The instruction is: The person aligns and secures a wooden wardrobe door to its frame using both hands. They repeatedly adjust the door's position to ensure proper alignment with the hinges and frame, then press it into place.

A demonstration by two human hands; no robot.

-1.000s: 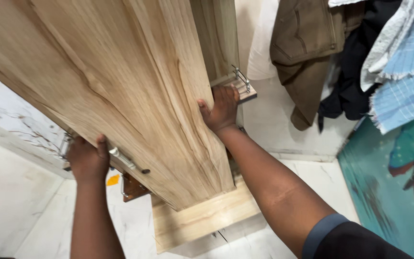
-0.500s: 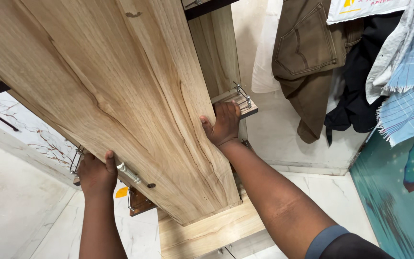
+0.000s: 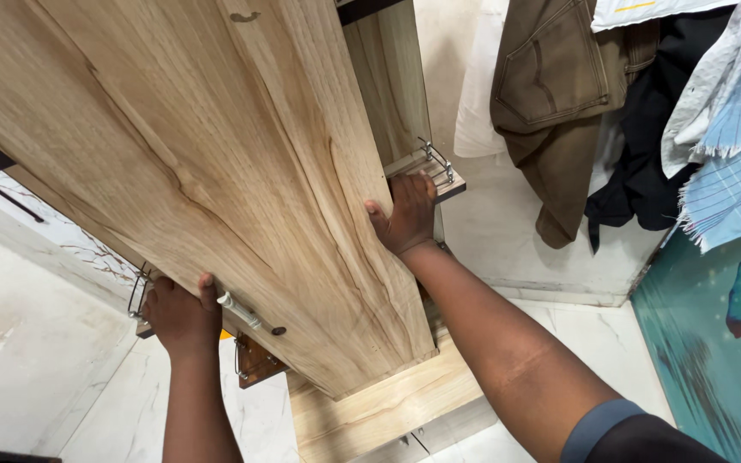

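A tall light-wood cabinet panel (image 3: 216,171) fills the upper left of the head view, seen from above. My left hand (image 3: 180,315) grips its left edge near the bottom, beside a metal handle (image 3: 250,314) fixed on the panel. My right hand (image 3: 403,216) grips the panel's right edge, just below a small wooden shelf with a wire bracket (image 3: 436,163). Both forearms reach up from the bottom of the view.
A wooden base plank (image 3: 379,411) lies on the white marble floor (image 3: 36,369) under the panel. Brown trousers (image 3: 559,111) and dark and blue checked clothes (image 3: 731,120) hang at the right against a pale wall. A teal patterned surface (image 3: 713,360) stands at the far right.
The view has tilted slightly, so the panel and both hands sit a little lower and to the right. Both hands keep their hold on the panel's edges.
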